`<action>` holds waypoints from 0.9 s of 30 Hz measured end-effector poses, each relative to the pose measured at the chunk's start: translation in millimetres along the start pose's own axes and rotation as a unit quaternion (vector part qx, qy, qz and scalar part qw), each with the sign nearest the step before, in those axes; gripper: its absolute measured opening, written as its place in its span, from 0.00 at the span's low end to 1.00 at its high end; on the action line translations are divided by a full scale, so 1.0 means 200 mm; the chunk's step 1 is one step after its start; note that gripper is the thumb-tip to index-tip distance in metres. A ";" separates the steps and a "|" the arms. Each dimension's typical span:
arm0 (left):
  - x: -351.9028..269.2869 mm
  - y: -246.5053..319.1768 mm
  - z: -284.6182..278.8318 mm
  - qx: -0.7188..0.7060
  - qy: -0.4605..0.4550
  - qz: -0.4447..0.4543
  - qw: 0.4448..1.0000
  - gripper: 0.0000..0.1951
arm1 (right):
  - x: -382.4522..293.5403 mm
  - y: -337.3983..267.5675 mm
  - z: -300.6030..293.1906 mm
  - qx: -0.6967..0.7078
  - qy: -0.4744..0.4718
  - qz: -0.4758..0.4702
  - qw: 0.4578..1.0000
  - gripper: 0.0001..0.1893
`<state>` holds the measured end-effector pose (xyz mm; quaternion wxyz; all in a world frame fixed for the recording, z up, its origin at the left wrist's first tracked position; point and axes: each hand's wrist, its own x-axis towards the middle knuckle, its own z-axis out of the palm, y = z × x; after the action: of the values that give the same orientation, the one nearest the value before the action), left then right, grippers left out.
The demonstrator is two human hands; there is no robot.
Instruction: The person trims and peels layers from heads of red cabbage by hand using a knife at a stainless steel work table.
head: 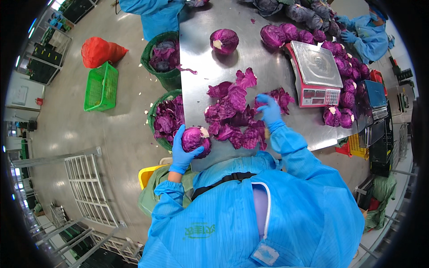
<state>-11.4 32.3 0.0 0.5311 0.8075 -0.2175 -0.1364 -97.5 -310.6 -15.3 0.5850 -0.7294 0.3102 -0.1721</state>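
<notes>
My left hand (185,150), in a blue glove, holds a red cabbage (195,140) with its pale cut stem end showing, at the table's left edge. My right hand (269,109), also gloved, is over the loose leaves with its fingers apart; the fingers' undersides are hidden, and nothing is seen gripped. Loose purple cabbage leaves (234,98) lie in a spread heap between my hands. Another red cabbage (224,41) stands farther up the steel table (197,90). A scale (318,70) with a steel pan and a red front is right of my right hand.
Trimmed cabbages (345,67) line the right side, beside a co-worker (368,37) in blue. Another person's blue clothing (161,20) shows at the top. Green net sacks of leaves (167,117) adjoin the left edge. A green crate (101,87) and red sack (100,52) are on the floor.
</notes>
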 end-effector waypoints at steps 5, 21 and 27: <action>-0.07 0.04 0.04 -0.193 0.034 -0.065 0.978 0.47 | 0.14 0.31 -0.37 -0.335 0.148 -0.136 0.921 0.31; 0.11 0.02 0.62 -0.651 -0.269 -0.325 0.631 0.37 | 0.50 0.08 0.31 -0.431 -0.124 -0.047 0.893 0.42; -0.06 -0.18 0.42 -0.687 -0.134 -0.363 0.615 0.40 | 0.22 -0.32 0.72 -0.498 -0.255 -0.012 0.828 0.41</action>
<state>-52.4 -16.2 -67.4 0.8028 0.1926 0.1812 -0.5344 38.9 -223.9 4.5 0.1982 -0.9434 0.1846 0.1912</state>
